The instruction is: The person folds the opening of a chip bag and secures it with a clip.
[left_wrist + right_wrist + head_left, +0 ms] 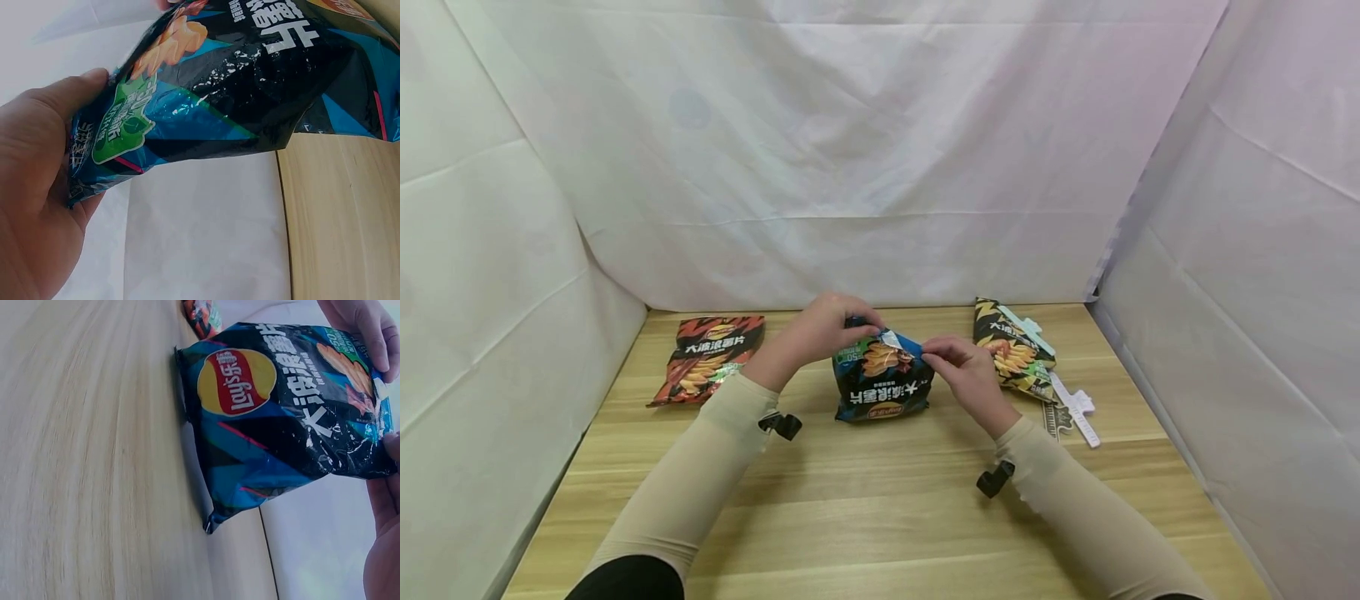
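A blue and black Lay's chip bag (883, 387) stands tilted at the middle of the table, its printing upside down in the head view. My left hand (827, 329) pinches one corner of its far edge, thumb on the printed face in the left wrist view (37, 144). At the other end of that edge, my right hand (966, 375) pinches the bag between thumb and fingers. Between the hands the edge is folded over, and a silvery strip (891, 339) shows there. The right wrist view shows the bag's lower end near the wooden surface.
A red chip bag (715, 358) lies at the left. On the right is a yellow and black chip bag (1011, 350) with a pale green clip (1028, 329) along its edge. Beside it lie a white clip-like strip (1078, 408) and a grey piece (1057, 419). White cloth (865, 167) surrounds the table.
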`<state>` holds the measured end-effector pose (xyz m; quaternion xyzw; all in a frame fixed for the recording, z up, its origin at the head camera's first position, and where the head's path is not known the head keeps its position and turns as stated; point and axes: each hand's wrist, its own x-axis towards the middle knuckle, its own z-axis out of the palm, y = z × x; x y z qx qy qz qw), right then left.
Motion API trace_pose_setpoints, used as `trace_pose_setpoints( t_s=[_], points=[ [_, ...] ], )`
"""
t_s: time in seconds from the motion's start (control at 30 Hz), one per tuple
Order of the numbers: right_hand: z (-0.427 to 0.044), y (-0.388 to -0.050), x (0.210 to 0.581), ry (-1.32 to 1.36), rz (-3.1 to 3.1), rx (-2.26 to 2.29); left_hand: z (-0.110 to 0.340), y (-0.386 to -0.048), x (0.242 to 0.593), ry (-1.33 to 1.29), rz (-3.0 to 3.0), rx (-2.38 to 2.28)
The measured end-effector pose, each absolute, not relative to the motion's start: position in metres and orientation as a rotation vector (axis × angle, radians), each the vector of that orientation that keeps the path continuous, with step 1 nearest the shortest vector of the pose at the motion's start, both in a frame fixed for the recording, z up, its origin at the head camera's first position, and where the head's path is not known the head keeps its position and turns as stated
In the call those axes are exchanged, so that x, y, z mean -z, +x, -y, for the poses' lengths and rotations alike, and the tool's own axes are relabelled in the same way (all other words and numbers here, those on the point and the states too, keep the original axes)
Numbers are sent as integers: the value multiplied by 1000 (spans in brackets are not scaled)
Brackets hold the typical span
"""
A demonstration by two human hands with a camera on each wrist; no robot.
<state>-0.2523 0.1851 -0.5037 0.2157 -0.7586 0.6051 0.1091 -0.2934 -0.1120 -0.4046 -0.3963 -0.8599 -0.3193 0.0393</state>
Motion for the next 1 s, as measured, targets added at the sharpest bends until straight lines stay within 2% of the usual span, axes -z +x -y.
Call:
trace_pose_setpoints(
  t_s=[0.13, 0.43, 1.0],
  points=[
    [-183, -251, 501, 579, 2240, -1791, 111, -293, 406, -1177, 2661, 969],
    [-183, -253, 499, 660, 2255, -1718, 110, -293, 407, -1190, 2619, 906],
    [-184, -254, 500, 657, 2281, -1674, 111, -295, 413, -1258, 2489, 785]
  ],
)
